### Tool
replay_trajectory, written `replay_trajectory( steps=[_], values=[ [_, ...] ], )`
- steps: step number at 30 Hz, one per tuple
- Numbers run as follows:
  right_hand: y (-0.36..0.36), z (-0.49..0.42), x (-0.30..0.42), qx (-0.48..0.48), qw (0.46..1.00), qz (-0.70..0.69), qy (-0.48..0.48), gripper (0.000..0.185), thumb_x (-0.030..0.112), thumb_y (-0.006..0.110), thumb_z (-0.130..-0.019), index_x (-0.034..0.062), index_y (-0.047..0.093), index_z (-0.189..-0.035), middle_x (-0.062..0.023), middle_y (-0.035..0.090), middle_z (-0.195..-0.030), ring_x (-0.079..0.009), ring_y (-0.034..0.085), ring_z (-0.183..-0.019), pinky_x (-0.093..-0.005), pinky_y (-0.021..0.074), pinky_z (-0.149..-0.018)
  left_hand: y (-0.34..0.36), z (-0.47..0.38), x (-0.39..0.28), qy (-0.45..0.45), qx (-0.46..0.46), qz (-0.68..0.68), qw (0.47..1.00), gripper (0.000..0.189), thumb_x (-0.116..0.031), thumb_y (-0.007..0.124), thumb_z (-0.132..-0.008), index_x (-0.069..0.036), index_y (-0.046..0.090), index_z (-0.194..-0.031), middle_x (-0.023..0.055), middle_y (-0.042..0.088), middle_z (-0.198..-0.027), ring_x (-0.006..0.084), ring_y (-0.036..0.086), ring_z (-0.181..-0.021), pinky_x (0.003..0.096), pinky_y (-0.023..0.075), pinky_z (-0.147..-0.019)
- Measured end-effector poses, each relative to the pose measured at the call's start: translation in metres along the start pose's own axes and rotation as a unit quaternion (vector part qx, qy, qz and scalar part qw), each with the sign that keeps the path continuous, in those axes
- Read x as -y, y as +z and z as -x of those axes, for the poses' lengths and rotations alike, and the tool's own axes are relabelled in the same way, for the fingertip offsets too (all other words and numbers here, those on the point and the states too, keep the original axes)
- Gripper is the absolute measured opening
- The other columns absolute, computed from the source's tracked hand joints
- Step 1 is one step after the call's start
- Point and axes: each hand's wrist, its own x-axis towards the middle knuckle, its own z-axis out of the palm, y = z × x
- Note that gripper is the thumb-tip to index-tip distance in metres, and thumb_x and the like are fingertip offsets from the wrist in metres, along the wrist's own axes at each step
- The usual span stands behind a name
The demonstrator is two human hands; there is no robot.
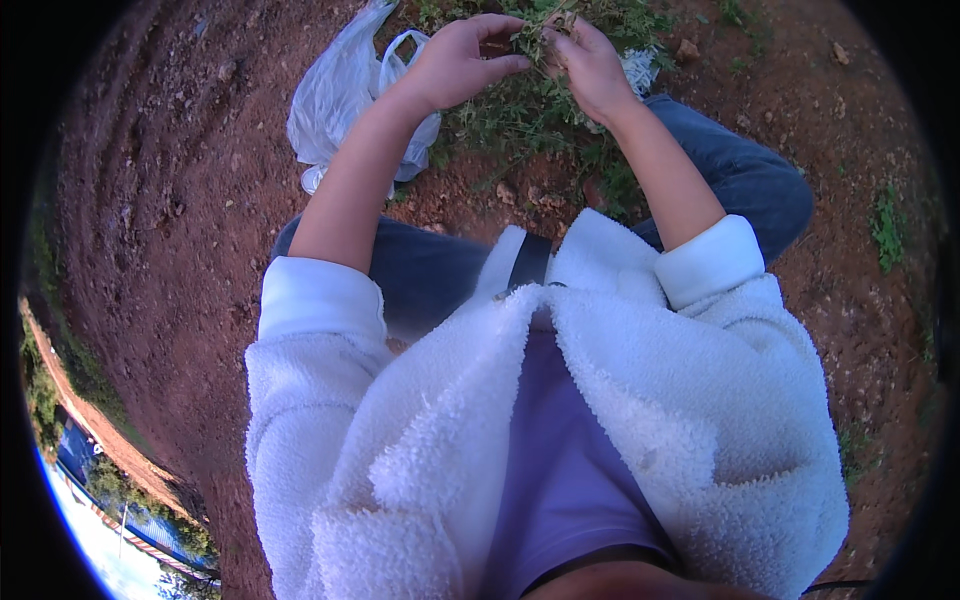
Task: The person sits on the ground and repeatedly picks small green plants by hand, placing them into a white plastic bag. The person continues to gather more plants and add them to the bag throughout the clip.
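Leafy green sprigs (534, 43) are pinched between the thumb and fingers of my right hand (589, 67), above the growth on the ground. My left hand (461, 64) is at the left edge of these sprigs, its thumb and forefinger spread apart in a curve. Its fingertips reach the leaves; its other fingers are hidden. Below both hands spreads a patch of low green plants (517, 116). Beside my left forearm lies a thin white plastic bag (334, 97) with loop handles; its contents cannot be made out.
My bent legs in blue jeans (731, 169) frame the plants. A white shoe (312, 178) shows under the bag, and part of another shoe (639, 71) lies behind my right wrist. Reddish soil (165, 247) with small stones surrounds me. A weed (889, 229) grows at the right.
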Motion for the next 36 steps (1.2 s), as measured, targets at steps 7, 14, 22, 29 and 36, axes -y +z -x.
replay_trajectory(
  steps=[7,14,22,29,36],
  values=[
    [0.004,0.0,0.008,0.06,0.99,-0.128,0.027,0.013,0.014,0.05,-0.09,0.0043,0.051,-0.099,0.0011,0.047,-0.078,-0.0033,0.034,-0.058,-0.0182,0.0271,-0.049,0.0,-0.003,0.004,0.022,-0.104,-0.05,0.993,0.022,-0.02,0.064,-0.08,-0.004,0.063,-0.095,0.0021,0.06,-0.066,0.0075,0.05,-0.059,0.0259,0.0419,-0.054],
    [0.001,0.0,0.01,0.043,0.989,-0.136,0.05,0.012,0.016,0.05,-0.09,0.0036,0.051,-0.091,0.0012,0.045,-0.074,-0.0034,0.034,-0.058,-0.018,0.027,-0.048,0.001,-0.006,0.012,-0.015,-0.13,0.014,0.991,0.021,-0.022,0.061,-0.083,-0.004,0.063,-0.094,-0.0015,0.057,-0.07,0.0032,0.046,-0.063,0.0225,0.0384,-0.056],
    [-0.007,0.005,0.012,0.082,0.975,-0.197,0.066,0.023,0.025,0.048,-0.09,0.0026,0.052,-0.092,-0.0013,0.047,-0.078,-0.0035,0.035,-0.058,-0.0166,0.0287,-0.048,0.0,-0.005,0.005,-0.075,-0.106,0.046,0.99,0.022,-0.018,0.059,-0.086,-0.002,0.061,-0.101,-0.0005,0.063,-0.088,0.0027,0.053,-0.077,0.0195,0.0421,-0.069],
    [0.007,-0.001,0.01,0.019,0.989,0.147,-0.003,0.041,0.043,0.055,-0.084,0.0024,0.055,-0.079,-0.0011,0.045,-0.06,-0.0093,0.038,-0.052,-0.0247,0.033,-0.049,0.0,-0.004,0.005,-0.049,-0.114,-0.107,0.986,0.022,-0.021,0.057,-0.086,-0.002,0.061,-0.096,-0.0008,0.063,-0.077,0.003,0.05,-0.067,0.0222,0.042,-0.061],
    [0.018,-0.008,-0.007,-0.043,0.964,0.251,-0.083,0.038,0.037,0.049,-0.088,0.0015,0.054,-0.074,-0.007,0.047,-0.057,-0.016,0.045,-0.055,-0.0313,0.0377,-0.054,0.002,-0.006,0.012,-0.007,-0.142,-0.071,0.987,0.025,-0.024,0.056,-0.086,-0.002,0.06,-0.097,-0.0008,0.062,-0.076,0.0062,0.05,-0.065,0.0254,0.0426,-0.06]
  ],
)
